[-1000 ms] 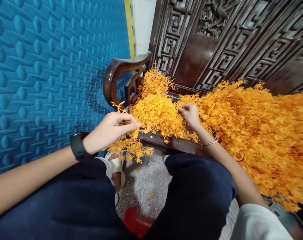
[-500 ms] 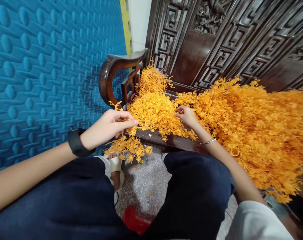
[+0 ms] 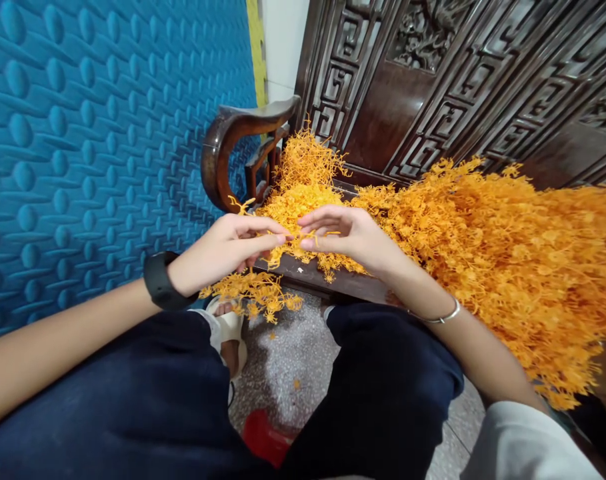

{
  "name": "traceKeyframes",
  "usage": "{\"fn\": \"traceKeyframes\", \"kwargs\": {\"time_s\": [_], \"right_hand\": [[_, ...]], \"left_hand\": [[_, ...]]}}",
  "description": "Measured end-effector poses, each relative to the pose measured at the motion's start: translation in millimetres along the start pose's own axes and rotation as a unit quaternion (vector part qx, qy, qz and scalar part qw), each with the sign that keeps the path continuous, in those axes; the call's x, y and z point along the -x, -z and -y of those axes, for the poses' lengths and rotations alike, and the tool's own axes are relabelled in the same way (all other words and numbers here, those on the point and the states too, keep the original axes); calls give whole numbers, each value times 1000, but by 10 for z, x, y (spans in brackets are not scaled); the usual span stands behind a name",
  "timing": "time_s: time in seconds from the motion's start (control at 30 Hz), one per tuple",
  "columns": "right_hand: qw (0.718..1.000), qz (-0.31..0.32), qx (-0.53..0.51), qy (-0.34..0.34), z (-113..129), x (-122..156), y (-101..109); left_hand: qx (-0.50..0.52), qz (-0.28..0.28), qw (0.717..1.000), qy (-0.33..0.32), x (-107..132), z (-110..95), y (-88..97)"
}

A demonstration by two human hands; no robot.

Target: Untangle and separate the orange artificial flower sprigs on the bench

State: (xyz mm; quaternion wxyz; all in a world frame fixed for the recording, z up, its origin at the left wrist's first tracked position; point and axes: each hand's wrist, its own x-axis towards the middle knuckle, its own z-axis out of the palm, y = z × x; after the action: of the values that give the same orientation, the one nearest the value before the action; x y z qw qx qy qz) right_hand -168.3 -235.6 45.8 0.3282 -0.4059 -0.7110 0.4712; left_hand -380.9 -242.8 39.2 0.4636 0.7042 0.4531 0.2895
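Observation:
A big heap of orange plastic sprigs (image 3: 493, 253) covers the seat of a dark carved wooden bench (image 3: 333, 280). My left hand (image 3: 223, 250), with a black watch on the wrist, is closed on a bunch of orange sprigs (image 3: 250, 293) that hangs below it over the bench's front edge. My right hand (image 3: 350, 237), with a thin silver bangle, pinches a single orange sprig (image 3: 307, 235) between thumb and fingers. The fingertips of both hands almost meet above the bench edge, in front of a smaller pile of sprigs (image 3: 303, 193).
A blue embossed foam wall (image 3: 93, 133) stands on the left. The bench's curved armrest (image 3: 227, 143) and carved back (image 3: 433, 80) rise behind the heap. My knees in dark trousers, a white sandal (image 3: 230, 330), a red object (image 3: 263, 440) and speckled floor lie below.
My right hand left the heap with one sprig and came left to meet my left hand. The left hand stayed in place with its bunch.

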Motion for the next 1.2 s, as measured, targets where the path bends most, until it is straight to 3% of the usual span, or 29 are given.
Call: {"fn": "traceKeyframes", "kwargs": {"time_s": [0.17, 0.5, 0.7, 0.9, 0.97, 1.03, 1.13, 1.2], "right_hand": [[996, 51, -57, -53, -37, -53, -111], [966, 9, -244, -87, -83, -109, -154], [973, 18, -215, -85, -106, -102, -132], [991, 17, -127, -28, -89, -83, -103], [997, -21, -78, -17, -93, -94, 4], [992, -123, -38, -13, -167, -109, 214], [941, -336, -23, -27, -449, -117, 636], [911, -407, -37, -55, -696, -120, 858]], "left_hand": [[-11, 11, 1000, -7, 0, -6, 7], [12, 29, 999, -15, 25, -21, -18], [-13, 71, 997, -30, 8, 1, -24], [-36, 93, 994, -38, 36, -16, -32], [-39, 108, 993, -31, 70, -18, -27], [-42, 112, 992, -34, 116, -11, -7], [-66, 87, 992, -58, 177, 14, 38], [-82, 69, 992, -70, 194, 33, 60]]}}
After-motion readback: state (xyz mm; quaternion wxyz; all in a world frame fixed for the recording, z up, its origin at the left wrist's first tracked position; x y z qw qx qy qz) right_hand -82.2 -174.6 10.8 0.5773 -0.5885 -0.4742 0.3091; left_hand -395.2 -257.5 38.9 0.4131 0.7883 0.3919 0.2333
